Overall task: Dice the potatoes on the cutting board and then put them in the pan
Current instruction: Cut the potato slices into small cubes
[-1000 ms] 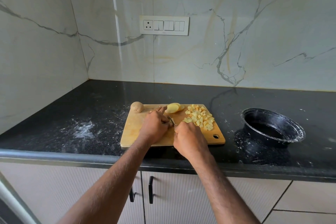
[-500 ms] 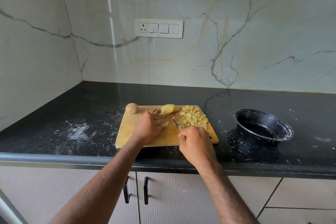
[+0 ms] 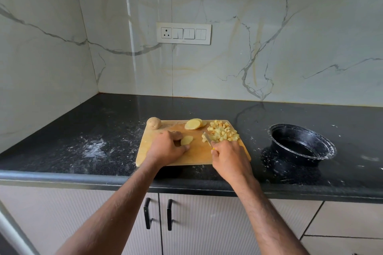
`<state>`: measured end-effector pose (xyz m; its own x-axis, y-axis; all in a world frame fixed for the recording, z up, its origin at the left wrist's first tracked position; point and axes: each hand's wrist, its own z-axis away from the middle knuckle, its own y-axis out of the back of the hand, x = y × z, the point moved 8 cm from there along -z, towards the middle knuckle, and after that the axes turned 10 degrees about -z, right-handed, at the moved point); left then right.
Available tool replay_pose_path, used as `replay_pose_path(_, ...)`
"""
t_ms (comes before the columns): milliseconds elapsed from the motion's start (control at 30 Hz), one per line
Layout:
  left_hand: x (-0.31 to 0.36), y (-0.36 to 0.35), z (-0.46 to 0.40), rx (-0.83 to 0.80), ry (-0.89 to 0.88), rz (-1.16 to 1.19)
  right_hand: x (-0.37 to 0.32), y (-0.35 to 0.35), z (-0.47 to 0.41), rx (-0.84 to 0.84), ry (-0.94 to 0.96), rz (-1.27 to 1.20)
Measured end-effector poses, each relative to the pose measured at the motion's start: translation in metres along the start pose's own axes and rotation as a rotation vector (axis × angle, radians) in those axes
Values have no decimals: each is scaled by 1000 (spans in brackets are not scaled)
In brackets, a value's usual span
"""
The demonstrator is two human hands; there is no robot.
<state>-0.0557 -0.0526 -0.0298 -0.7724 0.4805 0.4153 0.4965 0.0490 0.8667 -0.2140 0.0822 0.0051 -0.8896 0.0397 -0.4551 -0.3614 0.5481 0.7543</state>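
Head camera looks down at your two bare hands over a wooden cutting board (image 3: 192,156) on a black counter (image 3: 93,147). Your left hand (image 3: 165,148) rests on the board with its fingers and thumb curled round a pale potato slice (image 3: 186,140), pinching it flat against the wood. Your right hand (image 3: 230,157) is wrapped around the handle of a knife (image 3: 207,138), whose blade points away from you and to the left, its tip touching the near left edge of a pile of diced potato (image 3: 223,133) on the far right part of the board. A couple of larger cut potato slices (image 3: 194,124) lie at the far edge of the board, just left of the pile. A whole unpeeled potato (image 3: 153,123) sits on the far left corner. The black pan (image 3: 301,144) stands on the counter well to the right of the board, with nothing visible inside. White dusty smears (image 3: 93,149) mark the counter to the left of the board.
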Motion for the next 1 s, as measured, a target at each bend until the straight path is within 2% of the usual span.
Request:
replay_pose_path(133,9,-6,2,-117,-104,43,-2,-3,4,19,16,-44)
replay_pose_path(233,9,0,3,-60,-108,63,-5,-12,9,-29,22,-33)
replay_pose_path(400,12,2,5,-25,-106,86,0,-2,9,31,-33,20)
replay_pose_path(600,13,6,6,64,-52,27,-12,-18,11,-12,-15,-8)
replay_pose_path(733,11,5,6,61,-46,65,-2,-4,4,33,-79,28)
replay_pose_path(867,6,6,5,99,-27,118,-9,-14,3,17,-43,-88)
replay_pose_path(1000,9,8,6,72,-99,158,-15,-27,5,-10,-41,-95)
